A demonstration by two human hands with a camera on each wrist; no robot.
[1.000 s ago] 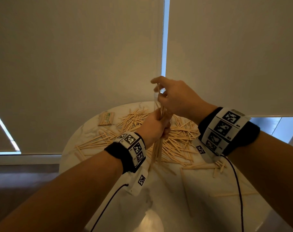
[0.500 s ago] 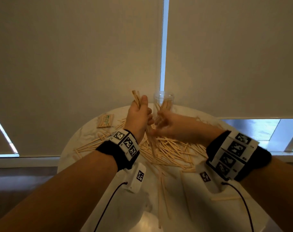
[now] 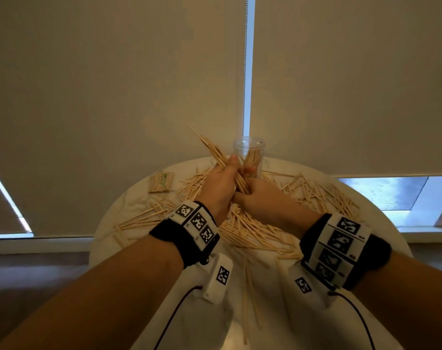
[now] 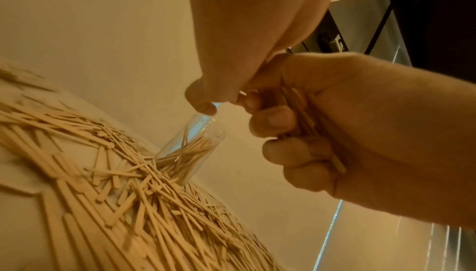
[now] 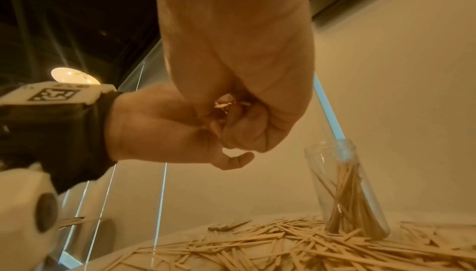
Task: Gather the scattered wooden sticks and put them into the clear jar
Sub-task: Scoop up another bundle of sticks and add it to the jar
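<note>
Squaring the bundle of sticks first would help: left hand grips it, tips slanting up-left, while right hand curls round its lower end. The clear jar stands just beyond both fists, partly filled; loose sticks lie beneath them

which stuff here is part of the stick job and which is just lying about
Job:
clear jar, partly filled
bundle of sticks gripped by left hand and right hand
loose sticks on the table

Lying about:
small packet
roller blinds
</note>
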